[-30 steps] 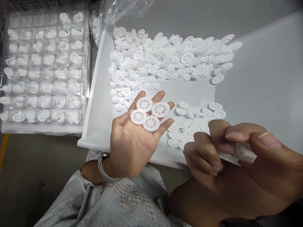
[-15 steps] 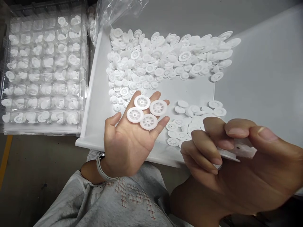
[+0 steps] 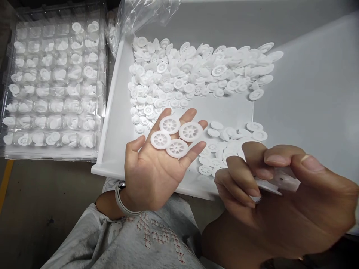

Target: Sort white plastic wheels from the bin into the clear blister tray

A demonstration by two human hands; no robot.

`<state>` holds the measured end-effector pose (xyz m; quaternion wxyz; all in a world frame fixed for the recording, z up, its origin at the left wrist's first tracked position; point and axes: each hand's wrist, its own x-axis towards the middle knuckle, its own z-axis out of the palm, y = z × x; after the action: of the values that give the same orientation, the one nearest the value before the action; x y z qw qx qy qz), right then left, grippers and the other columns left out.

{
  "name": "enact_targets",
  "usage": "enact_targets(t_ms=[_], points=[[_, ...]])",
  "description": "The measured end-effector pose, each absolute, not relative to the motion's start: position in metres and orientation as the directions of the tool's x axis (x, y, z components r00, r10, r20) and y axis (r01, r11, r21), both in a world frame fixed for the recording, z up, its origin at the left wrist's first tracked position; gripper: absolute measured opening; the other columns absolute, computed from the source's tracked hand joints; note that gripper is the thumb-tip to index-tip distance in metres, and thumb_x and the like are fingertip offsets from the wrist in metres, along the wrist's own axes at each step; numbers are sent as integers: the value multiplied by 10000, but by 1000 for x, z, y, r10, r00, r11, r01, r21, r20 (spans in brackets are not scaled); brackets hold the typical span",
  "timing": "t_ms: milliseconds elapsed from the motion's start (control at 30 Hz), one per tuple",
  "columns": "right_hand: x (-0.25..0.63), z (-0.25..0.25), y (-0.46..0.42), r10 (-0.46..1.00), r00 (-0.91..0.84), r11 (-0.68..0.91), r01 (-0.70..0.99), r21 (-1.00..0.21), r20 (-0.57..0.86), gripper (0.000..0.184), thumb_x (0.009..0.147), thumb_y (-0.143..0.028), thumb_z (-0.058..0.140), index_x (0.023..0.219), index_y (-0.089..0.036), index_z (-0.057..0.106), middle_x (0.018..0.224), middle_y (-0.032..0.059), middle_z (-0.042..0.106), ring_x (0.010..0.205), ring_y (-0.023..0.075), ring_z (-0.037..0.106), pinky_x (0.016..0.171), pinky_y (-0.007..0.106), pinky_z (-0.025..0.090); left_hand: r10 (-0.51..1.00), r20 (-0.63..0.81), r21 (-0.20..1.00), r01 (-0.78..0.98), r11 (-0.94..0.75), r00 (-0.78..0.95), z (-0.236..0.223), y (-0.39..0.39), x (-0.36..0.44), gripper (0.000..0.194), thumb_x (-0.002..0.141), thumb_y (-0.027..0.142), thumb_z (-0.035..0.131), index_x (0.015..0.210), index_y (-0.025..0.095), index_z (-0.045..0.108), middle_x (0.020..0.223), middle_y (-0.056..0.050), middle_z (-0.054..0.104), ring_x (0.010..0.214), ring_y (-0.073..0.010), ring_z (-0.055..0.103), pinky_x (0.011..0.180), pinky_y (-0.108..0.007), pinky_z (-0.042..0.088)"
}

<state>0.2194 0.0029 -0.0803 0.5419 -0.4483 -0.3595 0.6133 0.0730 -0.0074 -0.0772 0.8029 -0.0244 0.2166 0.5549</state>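
Near middle, left hand [image 3: 157, 175]: outspread, four spoked wheels [image 3: 177, 148] lying on it
Near right, right hand [image 3: 288, 201]: gripping white parts [image 3: 286, 181]
Far left, compartment tray [image 3: 50, 151]: white pieces [image 3: 53, 138]

Four spoked wheels [image 3: 177, 145] lie on the left hand [image 3: 157, 173], pieces [image 3: 286, 179] (all white) in the right hand [image 3: 288, 209].

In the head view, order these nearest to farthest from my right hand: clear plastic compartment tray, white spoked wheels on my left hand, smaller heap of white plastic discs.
1. Smaller heap of white plastic discs, just left of your right hand.
2. White spoked wheels, on your left hand.
3. Clear plastic compartment tray, far left.
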Motion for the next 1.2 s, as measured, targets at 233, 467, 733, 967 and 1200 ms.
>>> enact_targets(t_ms=[233, 467, 733, 967, 1200], points=[[212, -74, 3, 974, 122, -145, -301, -942, -189, 242, 610, -428, 824, 565, -264, 651, 457, -69, 341, 249, 68, 255, 150, 212, 98, 858, -436, 211, -895, 392, 272, -79, -6, 77, 418, 965, 356, 313, 1372, 361, 410, 1317, 82, 606, 1263, -111, 557, 1074, -273, 439], [196, -90, -17, 951, 253, 173, 51, -984, 180, 76, 768, -162, 708, 753, -231, 736, 574, -27, 523, 425, 76, 439, 292, 223, 243, 840, -451, 174, -893, 415, 302, -79, -7, 75, 419, 969, 322, 312, 1371, 335, 430, 1294, 56, 625, 1248, -111, 570, 1043, -257, 457], [189, -91, -22, 835, -137, 494, 614, -616, 534, 399, 712, 15, 731, 1056, -187, 713, 876, 37, 662, 737, 117, 610, 569, 250, 465, 818, -464, 154, -878, 454, 341, -78, -8, 72, 491, 945, 481, 226, 1316, 339, 516, 1305, 56, 618, 1249, -115, 565, 1071, -262, 444], [184, -93, -17, 830, -199, 498, 686, -530, 522, 371, 759, -4, 704, 1082, -186, 687, 879, 33, 657, 716, 99, 598, 553, 229, 467, 833, -441, 171, -879, 445, 335, -77, -8, 73, 441, 939, 473, 264, 1239, 336, 558, 1298, 67, 616, 1294, -140, 535, 1180, -335, 365], [186, -95, -19, 840, -203, 503, 639, -582, 503, 386, 744, -31, 735, 1101, -169, 687, 887, 34, 656, 768, 111, 633, 602, 234, 506, 819, -476, 198, -868, 456, 321, -76, -5, 73, 454, 937, 469, 230, 1272, 376, 523, 1294, 108, 619, 1284, -107, 535, 1146, -274, 400]])
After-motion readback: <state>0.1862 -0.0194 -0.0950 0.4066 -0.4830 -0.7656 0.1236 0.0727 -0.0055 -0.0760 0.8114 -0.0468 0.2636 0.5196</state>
